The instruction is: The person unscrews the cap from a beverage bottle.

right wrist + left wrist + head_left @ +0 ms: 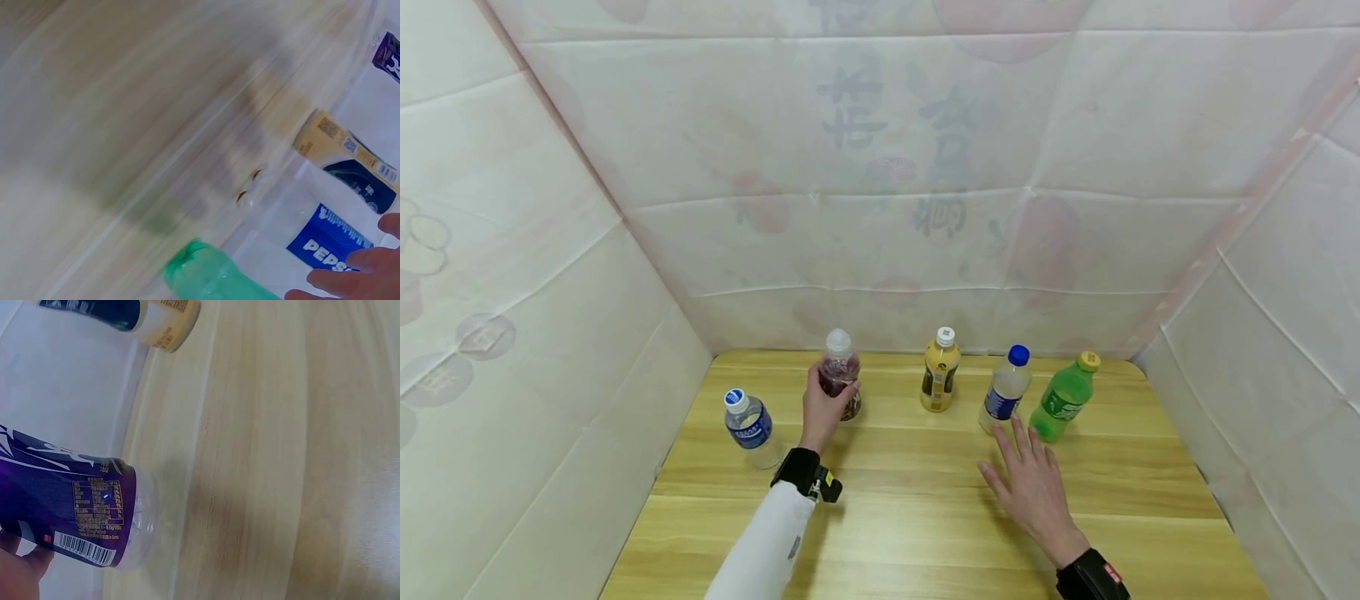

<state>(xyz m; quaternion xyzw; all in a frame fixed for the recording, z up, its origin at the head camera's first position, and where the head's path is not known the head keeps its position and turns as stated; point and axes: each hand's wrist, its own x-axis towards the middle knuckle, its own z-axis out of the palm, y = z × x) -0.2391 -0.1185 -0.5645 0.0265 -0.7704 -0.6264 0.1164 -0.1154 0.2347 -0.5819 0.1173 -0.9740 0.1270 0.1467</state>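
Observation:
My left hand grips a clear bottle with a dark purple label around its middle. That bottle stands upright at the back of the table, and its label fills the side of the left wrist view. On the right, my right hand is spread with straight fingers, just in front of a clear Pepsi bottle with a blue cap. Whether the fingertips touch it, I cannot tell. Beside it stands a green bottle with a yellow cap.
A yellow bottle with a white cap stands between the two hands. Left of my left hand is a clear bottle with a blue label. Pale cloth walls close off the wooden table at the back and sides.

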